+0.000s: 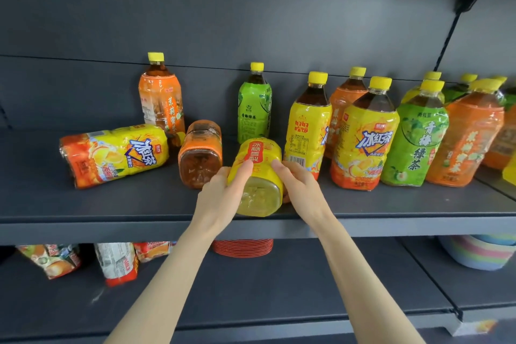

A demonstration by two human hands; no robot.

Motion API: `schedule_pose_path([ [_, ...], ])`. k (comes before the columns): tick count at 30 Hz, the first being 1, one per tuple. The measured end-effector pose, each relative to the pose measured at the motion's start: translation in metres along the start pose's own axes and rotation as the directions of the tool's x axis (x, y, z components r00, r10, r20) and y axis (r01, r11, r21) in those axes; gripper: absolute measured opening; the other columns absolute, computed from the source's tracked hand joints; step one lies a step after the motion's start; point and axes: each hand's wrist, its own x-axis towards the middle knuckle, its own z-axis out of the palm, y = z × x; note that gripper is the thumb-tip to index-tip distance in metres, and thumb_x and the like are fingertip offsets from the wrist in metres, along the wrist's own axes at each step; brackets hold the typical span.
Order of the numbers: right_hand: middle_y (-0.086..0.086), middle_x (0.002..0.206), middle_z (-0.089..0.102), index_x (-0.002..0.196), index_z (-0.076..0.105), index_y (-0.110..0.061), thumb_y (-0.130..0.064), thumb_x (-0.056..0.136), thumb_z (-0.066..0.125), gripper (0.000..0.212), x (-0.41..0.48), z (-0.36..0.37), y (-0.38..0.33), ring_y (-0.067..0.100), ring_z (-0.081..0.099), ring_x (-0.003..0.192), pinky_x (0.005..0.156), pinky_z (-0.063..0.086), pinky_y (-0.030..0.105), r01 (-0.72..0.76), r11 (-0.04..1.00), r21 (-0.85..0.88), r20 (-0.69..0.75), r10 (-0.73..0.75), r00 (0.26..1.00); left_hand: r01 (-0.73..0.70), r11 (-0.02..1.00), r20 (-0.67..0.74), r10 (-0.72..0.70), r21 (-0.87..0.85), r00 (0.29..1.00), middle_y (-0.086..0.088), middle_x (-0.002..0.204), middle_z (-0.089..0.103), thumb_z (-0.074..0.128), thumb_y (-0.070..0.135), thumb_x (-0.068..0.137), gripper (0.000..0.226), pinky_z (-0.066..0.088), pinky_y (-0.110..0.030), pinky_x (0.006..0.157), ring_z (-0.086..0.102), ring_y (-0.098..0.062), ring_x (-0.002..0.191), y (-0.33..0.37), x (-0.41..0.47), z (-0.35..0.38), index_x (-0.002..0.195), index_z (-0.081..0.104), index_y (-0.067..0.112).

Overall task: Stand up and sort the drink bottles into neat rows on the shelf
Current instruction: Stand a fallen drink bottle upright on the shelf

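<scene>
We see a big dark shelf [83, 204]. On its right side a bunch of bottles [363, 134] stands close together, yellow, green and orange. At the back stand a tall orange bottle [162, 103] and a green bottle [254, 112]. At the left a long bottle [114, 155] lies on its side, with a brown bottle [200, 156] lying just beside it. The yellow bottle [258, 176] lies near the front edge, bottom toward us. Our left hand [220, 195] and right hand [301, 187] each have a grip round its sides.
</scene>
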Motion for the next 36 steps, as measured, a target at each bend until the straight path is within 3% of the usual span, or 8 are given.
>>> schedule_pose_path([
  [3, -0.004, 0.116, 0.069, 0.138, 0.05, -0.014, -0.046, 0.091, 0.054, 0.058, -0.004, -0.003, 0.003, 0.009, 0.067, 0.102, 0.077, 0.055, 0.019, 0.061, 0.985, 0.164, 0.046, -0.069, 0.997, -0.091, 0.991, -0.003, 0.091, -0.096, 0.996, 0.006, 0.106, 0.067, 0.042, 0.073, 0.077, 0.064, 0.049, -0.042, 0.095, 0.061, -0.015, 0.104, -0.004, -0.005, 0.001, 0.117, 0.056, 0.026],
  [7, -0.02, 0.106, 0.072, 0.122, 0.055, -0.031, -0.021, 0.096, 0.053, 0.028, -0.003, -0.008, 0.001, -0.001, 0.066, 0.102, 0.077, 0.052, 0.014, 0.192, 0.941, 0.28, 0.087, -0.224, 0.971, -0.201, 0.948, 0.072, 0.225, -0.247, 0.972, 0.011, 0.118, 0.063, 0.05, 0.055, 0.08, 0.06, 0.052, -0.018, 0.081, 0.061, -0.003, 0.106, -0.006, -0.007, 0.001, 0.133, 0.047, 0.027],
  [13, 0.0, 0.138, 0.054, 0.147, 0.035, -0.018, -0.011, 0.095, 0.054, 0.056, 0.0, -0.011, 0.001, 0.008, 0.061, 0.115, 0.084, 0.053, 0.022, 0.216, 0.924, 0.316, 0.089, -0.255, 0.963, -0.261, 0.944, 0.157, 0.294, -0.201, 0.943, 0.022, 0.12, 0.053, 0.058, 0.045, 0.078, 0.063, 0.048, -0.007, 0.077, 0.054, 0.011, 0.106, -0.005, 0.002, -0.007, 0.135, 0.034, 0.032],
  [19, -0.012, 0.135, 0.056, 0.134, 0.043, -0.031, -0.003, 0.09, 0.061, 0.056, 0.003, -0.015, 0.009, 0.015, 0.058, 0.121, 0.095, 0.052, 0.032, 0.283, 0.908, 0.308, 0.024, -0.305, 0.952, -0.296, 0.945, 0.174, 0.318, -0.141, 0.932, 0.016, 0.128, 0.049, 0.072, 0.026, 0.078, 0.065, 0.049, -0.016, 0.089, 0.053, 0.0, 0.115, -0.008, 0.011, -0.008, 0.129, 0.031, 0.031],
  [24, -0.022, 0.113, 0.066, 0.122, 0.047, -0.039, -0.028, 0.08, 0.068, 0.048, 0.006, -0.009, 0.009, 0.004, 0.064, 0.108, 0.08, 0.054, 0.02, 0.321, 0.918, 0.235, -0.068, -0.314, 0.947, -0.339, 0.94, 0.11, 0.341, -0.036, 0.934, 0.021, 0.123, 0.05, 0.075, 0.02, 0.077, 0.067, 0.044, -0.004, 0.084, 0.053, 0.007, 0.109, -0.015, 0.015, -0.001, 0.129, 0.034, 0.033],
  [30, -0.013, 0.125, 0.058, 0.127, 0.039, -0.043, -0.027, 0.088, 0.066, 0.051, 0.008, -0.002, 0.006, -0.003, 0.061, 0.109, 0.078, 0.053, 0.014, 0.355, 0.931, 0.083, -0.109, -0.346, 0.932, -0.297, 0.955, 0.02, 0.298, -0.018, 0.954, 0.01, 0.118, 0.059, 0.074, 0.016, 0.078, 0.068, 0.044, -0.003, 0.073, 0.059, 0.0, 0.101, -0.012, 0.019, -0.001, 0.139, 0.043, 0.018],
  [34, -0.002, 0.137, 0.054, 0.146, 0.034, -0.026, -0.036, 0.086, 0.063, 0.068, 0.011, 0.003, 0.009, 0.009, 0.058, 0.119, 0.087, 0.055, 0.02, 0.36, 0.932, -0.035, -0.139, -0.361, 0.922, -0.282, 0.957, -0.076, 0.287, 0.075, 0.955, -0.001, 0.118, 0.067, 0.075, 0.022, 0.078, 0.055, 0.046, -0.007, 0.074, 0.06, -0.001, 0.095, -0.012, 0.019, 0.003, 0.129, 0.055, 0.013],
  [36, -0.001, 0.139, 0.052, 0.15, 0.03, -0.025, -0.04, 0.086, 0.06, 0.072, 0.012, 0.005, 0.009, 0.012, 0.056, 0.123, 0.092, 0.055, 0.029, 0.358, 0.928, -0.103, -0.154, -0.37, 0.916, -0.279, 0.952, -0.108, 0.293, 0.125, 0.95, -0.002, 0.118, 0.067, 0.074, 0.025, 0.079, 0.055, 0.047, -0.016, 0.083, 0.061, -0.005, 0.099, -0.011, 0.017, 0.004, 0.129, 0.056, 0.013],
])
